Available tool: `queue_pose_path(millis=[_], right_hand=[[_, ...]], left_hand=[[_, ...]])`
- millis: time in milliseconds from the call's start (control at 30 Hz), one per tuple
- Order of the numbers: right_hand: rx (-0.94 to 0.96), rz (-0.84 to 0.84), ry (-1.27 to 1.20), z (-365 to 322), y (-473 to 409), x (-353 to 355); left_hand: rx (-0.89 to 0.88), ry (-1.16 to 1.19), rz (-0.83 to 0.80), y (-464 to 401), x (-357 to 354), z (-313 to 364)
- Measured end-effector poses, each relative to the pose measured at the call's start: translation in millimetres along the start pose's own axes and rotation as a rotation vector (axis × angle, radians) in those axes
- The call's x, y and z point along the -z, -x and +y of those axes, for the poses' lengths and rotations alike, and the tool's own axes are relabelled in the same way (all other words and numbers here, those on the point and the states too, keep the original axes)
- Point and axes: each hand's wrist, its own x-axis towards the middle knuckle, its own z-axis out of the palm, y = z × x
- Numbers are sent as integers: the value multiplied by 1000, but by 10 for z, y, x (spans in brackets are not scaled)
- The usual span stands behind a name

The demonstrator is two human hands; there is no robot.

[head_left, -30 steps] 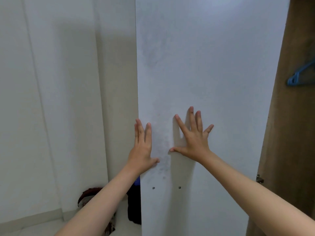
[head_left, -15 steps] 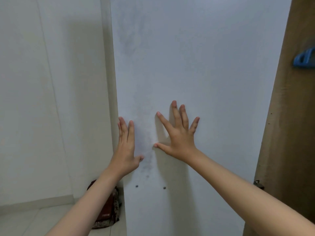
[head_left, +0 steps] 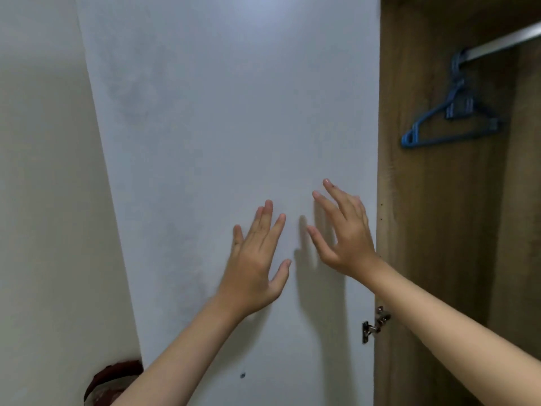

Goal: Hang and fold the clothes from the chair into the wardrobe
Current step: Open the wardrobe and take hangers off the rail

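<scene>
Left hand (head_left: 251, 268) spread, fingers straight, held up against the inner face of the white wardrobe door (head_left: 234, 127); right hand (head_left: 345, 232) also spread, fingers slightly bent, just beside it and nearer the hinge side. Neither holds anything. Whether the palms press the panel or hover just off it cannot be told; shadows close under both hands suggest contact or near-contact. Door stands swung wide, its long axis upright, hinge (head_left: 373, 325) low on its right edge where it meets the brown wooden wardrobe (head_left: 433, 259). Wardrobe opening lies to the right of both hands, so the right hand is the nearer one to it. Inside, a metal rail (head_left: 503, 43) runs across the top with a blue hanger (head_left: 448, 124), possibly more than one bunched together, hanging empty. Judged from this, the step in hand is getting the door fully open; no clothes hung or folded yet as far as can be seen. Hidden: the chair and the clothes are out of view entirely, so their direction from the hands is unknown. Wardrobe shelves and floor are cut off. A dark reddish object (head_left: 114, 379) shows at lower left beside the door's edge, partly covered by the left forearm; what it is cannot be made out.
</scene>
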Motion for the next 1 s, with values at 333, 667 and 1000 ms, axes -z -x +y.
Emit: queue_pose_path(millis=[333,667,1000], right_hand=[[-259,230,71,875,-377,767],[-264,93,225,2275,-726,988],[-268,-95,329,3685,-1104,1309]], left_hand=[[-133,200,135,-1126,-144,638],[-225,175,151,-2272,-582,981],[-269,188,136,-2851,-1154,1222]])
